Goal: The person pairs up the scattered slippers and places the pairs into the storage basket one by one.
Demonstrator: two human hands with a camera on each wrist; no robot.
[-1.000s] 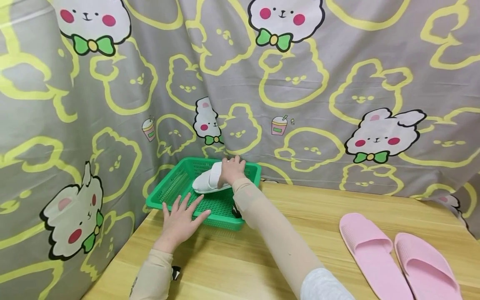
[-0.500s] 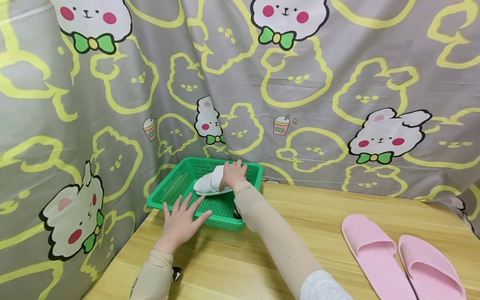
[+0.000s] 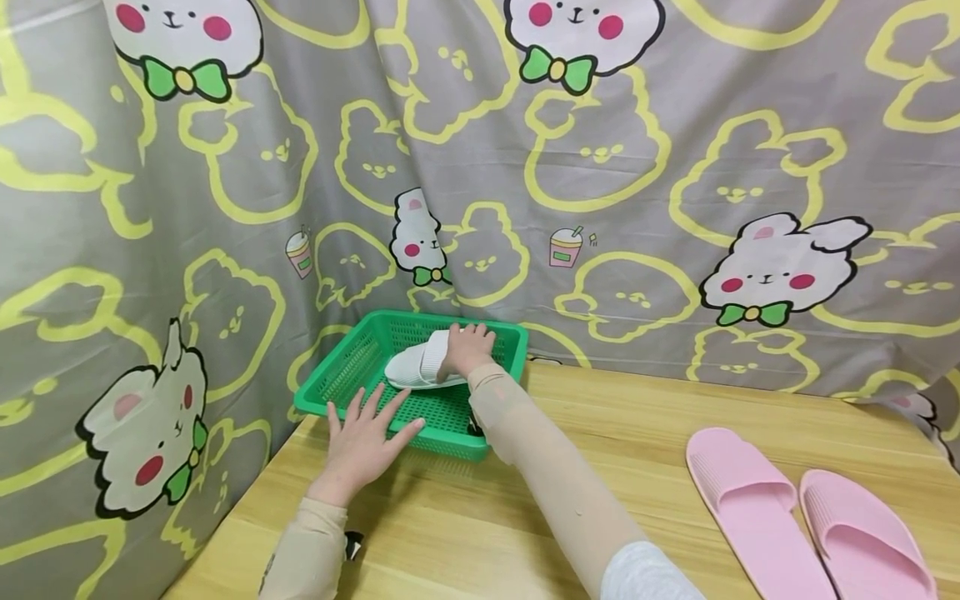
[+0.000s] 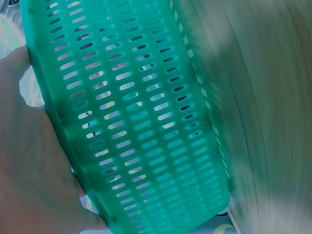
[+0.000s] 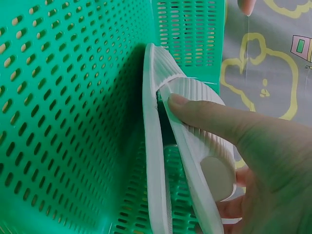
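Observation:
A green perforated plastic basket (image 3: pixel 450 446) stands at the back left of the wooden table. Inside it, my right hand (image 3: pixel 468 350) holds a white slipper (image 3: pixel 408 367) with a ribbed strap. The right wrist view shows the thumb on the near edge of this slipper (image 5: pixel 187 146) and fingers behind it. Beside it, a second white slipper (image 5: pixel 154 156) stands on edge in the basket. My left hand (image 3: pixel 360 454) lies over the basket's front rim with fingers spread; the left wrist view has it against the rim (image 4: pixel 53 117).
A pair of pink slippers, one left (image 3: pixel 750 508) and one right (image 3: pixel 862 542), lies at the right of the table (image 3: pixel 600 433). A grey patterned curtain (image 3: pixel 465 125) hangs along the left and back, close behind the basket.
My right hand and the white slipper have settled slightly lower in the basket. My left hand stays on the rim. The head view has shifted slightly.

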